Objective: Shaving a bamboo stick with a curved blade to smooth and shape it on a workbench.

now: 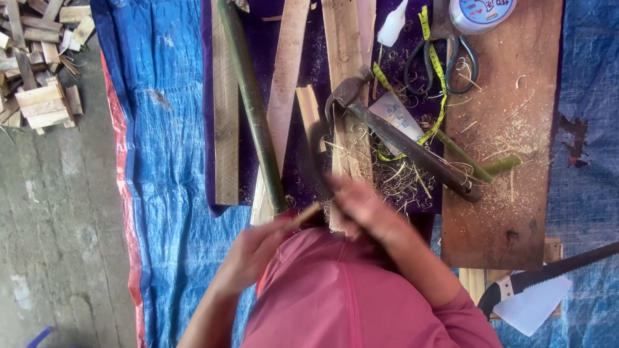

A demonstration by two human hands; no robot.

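My left hand (255, 250) grips the near end of a thin pale wooden strip (302, 215) just in front of my pink shirt. My right hand (362, 207) is blurred with motion and closed on the handle of a dark curved blade (317, 158), which points away from me, right beside the strip's far end. Pale shavings (393, 177) lie around both hands. A claw hammer (400, 138) with a dark handle lies just beyond my right hand.
A long green bamboo pole (253, 106) and several wooden planks (225, 122) lie on purple cloth over a blue tarp (161, 161). A brown board (516, 129), scissors (445, 61), yellow measuring tape (440, 90) and a white bottle (393, 26) are far right. A handsaw (548, 274) lies near right, wood scraps (39, 58) far left.
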